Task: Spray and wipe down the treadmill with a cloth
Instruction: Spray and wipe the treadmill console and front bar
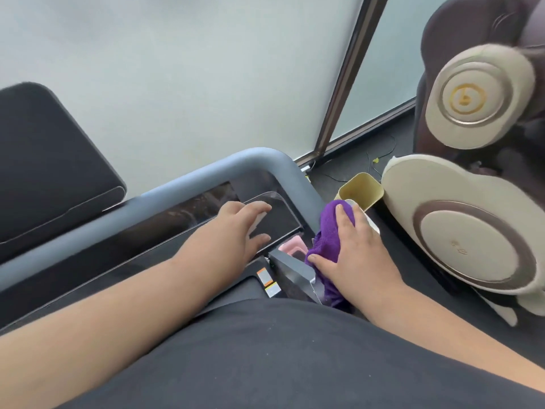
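Observation:
The treadmill's grey handrail bends round a glossy black console. My left hand rests on a dark rounded screen panel at the console's right end, fingers stretched to its far edge and thumb at its near edge. My right hand presses a purple cloth against the right side rail with fingers fairly straight, and the cloth's tail hangs below my palm. A white edge shows beside my fingers. No spray bottle is in view.
A beige and brown massage chair stands close on the right. A yellow bin sits between it and the treadmill. A small pink object lies under the console. A black padded panel is at left, with frosted glass behind.

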Available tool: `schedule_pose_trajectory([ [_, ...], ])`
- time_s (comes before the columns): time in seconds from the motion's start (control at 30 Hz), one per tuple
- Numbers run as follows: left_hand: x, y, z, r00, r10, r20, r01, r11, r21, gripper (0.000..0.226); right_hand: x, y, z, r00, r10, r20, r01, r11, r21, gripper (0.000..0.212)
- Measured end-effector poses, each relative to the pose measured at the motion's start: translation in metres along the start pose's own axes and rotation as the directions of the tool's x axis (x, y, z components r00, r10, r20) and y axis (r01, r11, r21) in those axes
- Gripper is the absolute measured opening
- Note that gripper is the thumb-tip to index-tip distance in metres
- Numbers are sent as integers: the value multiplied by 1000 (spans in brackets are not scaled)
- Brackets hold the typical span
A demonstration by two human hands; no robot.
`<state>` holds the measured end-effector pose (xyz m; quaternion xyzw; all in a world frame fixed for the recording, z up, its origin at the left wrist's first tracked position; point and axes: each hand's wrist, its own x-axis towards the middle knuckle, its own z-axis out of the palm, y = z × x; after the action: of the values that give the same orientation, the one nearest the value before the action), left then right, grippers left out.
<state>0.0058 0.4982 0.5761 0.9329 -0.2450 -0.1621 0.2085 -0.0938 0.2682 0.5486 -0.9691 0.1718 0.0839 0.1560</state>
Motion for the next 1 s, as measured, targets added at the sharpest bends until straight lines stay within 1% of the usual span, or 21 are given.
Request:
schedule_pose_trajectory([
  [0.1,-16,-12,-6,1000,-23,-12,22,1000,-19,47,23,-16,4,998,-17,-62,14,999,-52,104],
  [0.2,-30,-19,-8,998,-53,-16,53,998,-14,47,61,-40,2,995,-57,-81,54,998,-40,100],
  [0.3,-39,-20,-7,998,-69,-14,69,998,-13,47,111,-73,-3,990,-116,-78,110,991,-75,96],
  [0.37,-42,-20,-7,997,-73,-15,72,997,-20,47,143,-97,-8,981,-185,-49,178,977,-120,92],
  [0.43,-45,-20,-6,997,-78,-24,77,997,-32,47,168,-113,-14,960,-280,9,278,949,-148,89],
  [0.5,-48,-20,-6,996,-80,-31,78,996,-45,46,181,-115,-20,932,-351,85,360,924,-131,90],
  [0.57,-49,-20,-5,996,-81,-42,78,995,-59,46,181,-105,-21,913,-394,107,404,911,-89,91],
  [0.63,-49,-21,-7,995,-81,-58,77,994,-73,45,174,-89,-17,913,-404,64,406,914,-22,89],
  [0.7,-50,-24,-10,993,-89,-77,81,992,-93,46,163,-77,-12,930,-369,-12,369,927,69,82],
  [0.77,-52,-29,-12,990,-102,-98,93,991,-101,46,153,-72,-7,925,-364,-106,374,923,90,74],
  [0.8,-54,-32,-13,988,-114,-106,103,989,-103,46,149,-75,-5,903,-409,-131,418,907,53,71],
  [0.83,-55,-34,-13,986,-125,-111,113,988,-107,46,146,-81,-2,866,-483,-130,487,873,2,69],
  [0.9,-58,-35,-13,982,-140,-123,125,985,-120,47,143,-103,7,770,-635,-59,634,773,-43,66],
  [0.93,-60,-35,-13,981,-143,-130,127,984,-128,48,142,-116,10,738,-674,-19,674,738,-14,64],
  [1.0,-63,-33,-12,980,-146,-138,127,982,-137,48,146,-138,12,723,-691,3,688,720,85,59],
])
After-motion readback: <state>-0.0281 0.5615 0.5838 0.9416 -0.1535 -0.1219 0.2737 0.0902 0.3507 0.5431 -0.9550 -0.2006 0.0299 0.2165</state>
